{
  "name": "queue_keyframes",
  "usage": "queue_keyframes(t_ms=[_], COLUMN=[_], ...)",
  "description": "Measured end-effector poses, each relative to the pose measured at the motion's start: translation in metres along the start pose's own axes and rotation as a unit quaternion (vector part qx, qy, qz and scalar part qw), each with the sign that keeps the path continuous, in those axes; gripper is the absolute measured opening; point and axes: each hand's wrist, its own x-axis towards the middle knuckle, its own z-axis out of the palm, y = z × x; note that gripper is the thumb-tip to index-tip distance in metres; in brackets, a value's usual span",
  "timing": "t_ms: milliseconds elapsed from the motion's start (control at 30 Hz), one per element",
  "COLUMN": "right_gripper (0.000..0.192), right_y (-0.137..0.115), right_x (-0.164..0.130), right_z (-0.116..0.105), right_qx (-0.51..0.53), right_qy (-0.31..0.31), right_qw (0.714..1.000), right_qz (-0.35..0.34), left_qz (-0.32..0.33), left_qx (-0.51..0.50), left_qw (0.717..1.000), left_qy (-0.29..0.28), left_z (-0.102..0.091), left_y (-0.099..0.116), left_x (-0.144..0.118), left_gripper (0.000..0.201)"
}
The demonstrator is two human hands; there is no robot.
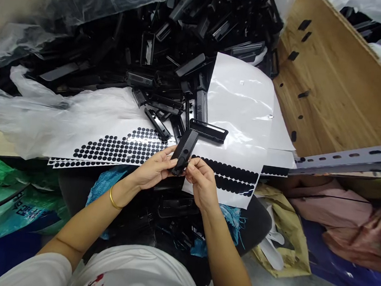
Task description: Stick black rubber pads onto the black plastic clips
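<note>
A black plastic casing [185, 148] with a carbon-fibre-like texture is tilted up between my hands, a round dark spot on its face. My left hand [156, 169] grips it from the left, thumb on its lower part. At its lower right end, the thumb and forefinger of my right hand [203, 180] are pinched together; whatever they hold is hidden. Just beyond lie more black casings [208, 130], some showing their hollow side. Under and beside my hands are a sheet of round black stickers [119, 147] and a white sheet [239, 107] with black scalloped rows.
A large heap of black casings [148, 49] fills the back, partly under clear plastic film [28, 109]. To the right rises a wooden panel [338, 81] above a slotted metal rail [354, 156]. More casings [177, 207] lie in my lap on blue woven cloth [105, 184].
</note>
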Motion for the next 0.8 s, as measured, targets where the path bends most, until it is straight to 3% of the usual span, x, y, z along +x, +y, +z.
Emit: queue_keyframes(t_ms=[167,533,800], right_gripper=[0.028,0.024,0.025], right_y=[-0.0059,0.0013,0.0034], right_x=[-0.0004,0.0004,0.0027], right_z=[-0.0011,0.0008,-0.0003], right_qx=[-0.052,-0.149,-0.133], right_qy=[0.03,0.028,0.02], right_qw=[0.997,0.988,0.991], right_qz=[-0.049,0.001,0.006], left_qz=[-0.007,-0.028,-0.032], left_qx=[0.003,-0.001,0.001], left_qw=[1.0,1.0,0.999], left_qy=[0.028,0.013,0.012], left_z=[-0.0021,0.0042,0.0043], left_y=[-0.0035,-0.0043,-0.002], left_x=[-0.0018,-0.0066,-0.0082], left_gripper=[0.047,0.046,0.05])
